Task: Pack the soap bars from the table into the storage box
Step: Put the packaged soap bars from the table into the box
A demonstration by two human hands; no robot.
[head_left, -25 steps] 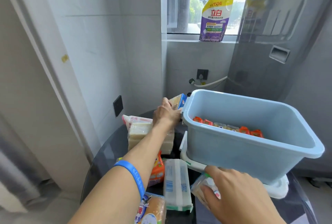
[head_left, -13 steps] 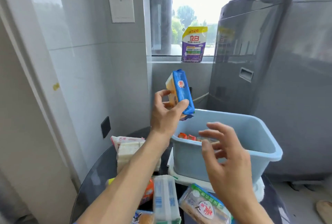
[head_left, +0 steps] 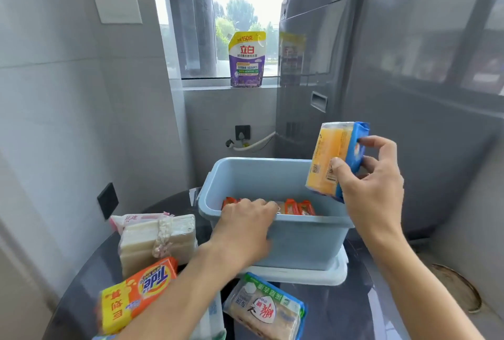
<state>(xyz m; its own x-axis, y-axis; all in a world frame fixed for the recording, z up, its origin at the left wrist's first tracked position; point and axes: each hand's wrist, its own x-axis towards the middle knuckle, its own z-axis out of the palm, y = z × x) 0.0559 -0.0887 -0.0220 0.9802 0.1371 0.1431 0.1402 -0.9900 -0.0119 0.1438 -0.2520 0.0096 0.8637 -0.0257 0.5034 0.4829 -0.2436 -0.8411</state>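
A light blue storage box (head_left: 300, 238) stands on a dark round table (head_left: 341, 312), with several orange-wrapped soap bars (head_left: 297, 207) lying inside. My right hand (head_left: 371, 189) grips a blue and orange soap pack (head_left: 330, 157), held upright above the box's right end. My left hand (head_left: 245, 225) rests on the box's near rim with its fingers curled over the edge. On the table to the left lie an orange Tide soap pack (head_left: 136, 293) and a wrapped stack of white soap bars (head_left: 158, 238). A green-edged soap pack (head_left: 264, 309) lies in front of the box.
A white lid (head_left: 313, 275) sits under the box. A grey appliance (head_left: 327, 67) rises behind and to the right of the table. A purple detergent pouch (head_left: 246, 60) stands on the windowsill. Tiled walls close in on the left.
The blue and orange soap pack has passed from my left hand to my right hand and moved right, over the box. My left hand has dropped onto the box's near rim.
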